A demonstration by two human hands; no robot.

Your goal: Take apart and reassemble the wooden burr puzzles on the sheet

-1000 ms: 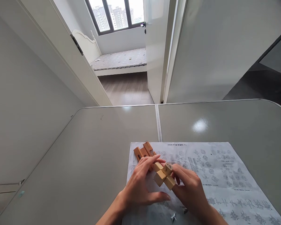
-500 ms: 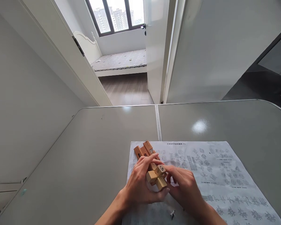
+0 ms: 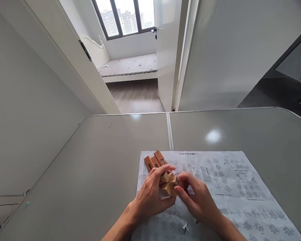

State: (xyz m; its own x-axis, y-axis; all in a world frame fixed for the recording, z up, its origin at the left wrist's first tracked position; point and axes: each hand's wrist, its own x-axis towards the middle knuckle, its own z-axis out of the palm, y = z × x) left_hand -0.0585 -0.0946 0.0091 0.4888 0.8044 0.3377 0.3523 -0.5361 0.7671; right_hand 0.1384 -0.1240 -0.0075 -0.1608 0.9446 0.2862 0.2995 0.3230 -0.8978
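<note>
Lower centre, over the printed sheet [image 3: 230,197]: the block cluster [image 3: 166,189], pale wood, several short square-ended pieces crossing at a common middle, held between my two hands. One right-hand end bears a dark mark, too small to read.
Left hand: my left hand [image 3: 152,194] is curved around the cluster's left side, thumb below, fingers arched over the far side; it is closed around the wood, not spread.
Right hand: my right hand [image 3: 200,195] is narrow, thumb and index finger at the marked end of the cluster. How firmly they press I cannot tell.
Brown blocks: the notched brown blocks [image 3: 154,161] lie on the sheet just beyond my left fingers, which hide their near part.
Scraps: a small white scrap [image 3: 185,228] lies on the sheet nearer to me than the cluster; a second bit beside my right wrist is mostly hidden.
Sheet: white paper, creased, carrying rows of small line diagrams and a heading along the far edge.
Table: grey table [image 3: 110,174], glossy, a pale seam running away from me, a bright glare spot right of it.
Beyond: an open door [image 3: 167,60], a bed [image 3: 130,65] with patterned mattress, and a dark-framed window [image 3: 125,20] showing tall buildings.
</note>
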